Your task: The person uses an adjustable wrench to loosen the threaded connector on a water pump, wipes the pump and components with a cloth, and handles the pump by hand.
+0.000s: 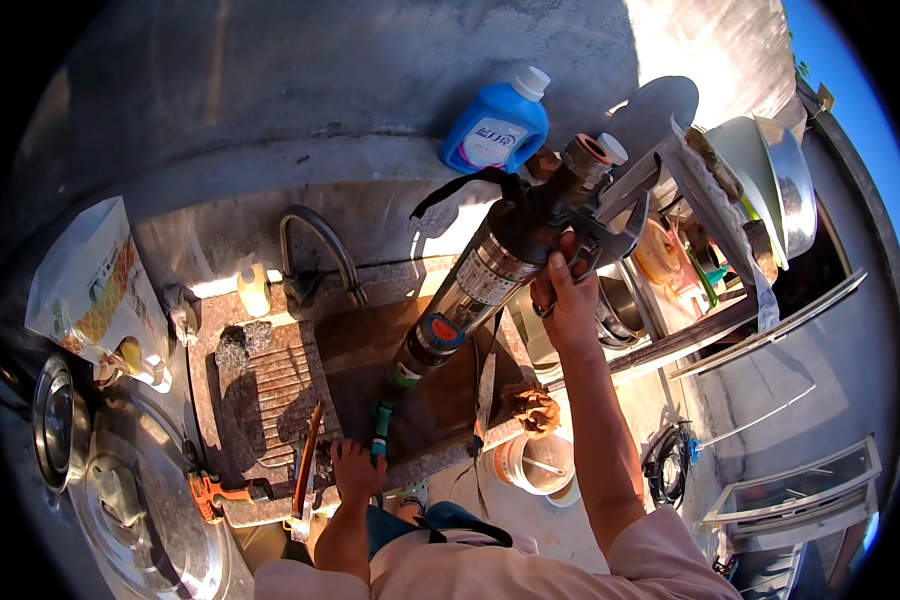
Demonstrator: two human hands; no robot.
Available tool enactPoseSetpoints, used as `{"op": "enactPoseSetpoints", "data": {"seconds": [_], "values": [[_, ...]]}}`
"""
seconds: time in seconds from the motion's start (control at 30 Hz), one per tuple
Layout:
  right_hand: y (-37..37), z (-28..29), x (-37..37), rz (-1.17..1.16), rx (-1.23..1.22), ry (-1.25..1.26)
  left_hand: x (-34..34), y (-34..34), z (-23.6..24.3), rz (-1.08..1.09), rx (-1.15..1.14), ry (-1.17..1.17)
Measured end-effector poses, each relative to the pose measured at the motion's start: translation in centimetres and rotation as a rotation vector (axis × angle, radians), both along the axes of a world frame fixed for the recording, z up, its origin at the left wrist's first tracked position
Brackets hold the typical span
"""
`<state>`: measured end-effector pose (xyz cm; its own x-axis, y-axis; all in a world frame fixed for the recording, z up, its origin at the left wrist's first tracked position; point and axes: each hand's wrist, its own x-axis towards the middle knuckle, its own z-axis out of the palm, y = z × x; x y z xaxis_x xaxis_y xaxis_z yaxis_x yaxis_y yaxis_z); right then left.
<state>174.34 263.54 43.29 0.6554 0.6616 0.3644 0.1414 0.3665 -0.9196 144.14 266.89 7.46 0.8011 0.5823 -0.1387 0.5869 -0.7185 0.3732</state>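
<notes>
A long cylindrical pump with a shiny metal body and dark top slants across the sink. Its threaded outlet points up and away from me. My right hand is closed on a dark adjustable wrench beside the pump's top; most of the handle is hidden. Down at the sink's near edge, my left hand lies with its fingers spread. A teal-handled tool stands right by its thumb, just below the pump's green lower end.
A curved faucet rises behind the sink, with a blue detergent bottle on the ledge. An orange power drill lies at left near a large metal lid. A white bucket stands below right; dishes fill a rack.
</notes>
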Motion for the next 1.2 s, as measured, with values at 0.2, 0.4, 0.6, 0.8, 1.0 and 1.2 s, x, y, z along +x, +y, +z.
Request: {"op": "enactPoseSetpoints", "data": {"seconds": [0.2, 0.4, 0.6, 0.8, 1.0, 1.2], "values": [[0.1, -0.2, 0.1, -0.008, 0.008, 0.0, 0.1, 0.0, -0.1, -0.005, 0.016, 0.022], [-0.2, -0.8, 0.8, -0.004, 0.025, 0.036, 0.1, 0.0, 0.2, -0.012, 0.008, 0.062], [-0.2, -0.7, 0.7, 0.012, 0.034, 0.069, 0.1, 0.1, 0.5, -0.014, -0.001, 0.067], [0.1, -0.3, 0.3, 0.003, 0.065, 0.083, 0.1, 0.1, 0.4, 0.005, -0.024, 0.006], [-0.2, -0.5, 0.7, 0.064, 0.051, 0.073, 0.0, 0.1, -0.4, 0.01, -0.019, -0.011], [0.0, -0.6, 0.6, 0.047, 0.05, 0.082, 0.1, -0.1, -0.5, 0.013, 0.002, 0.03]]}}
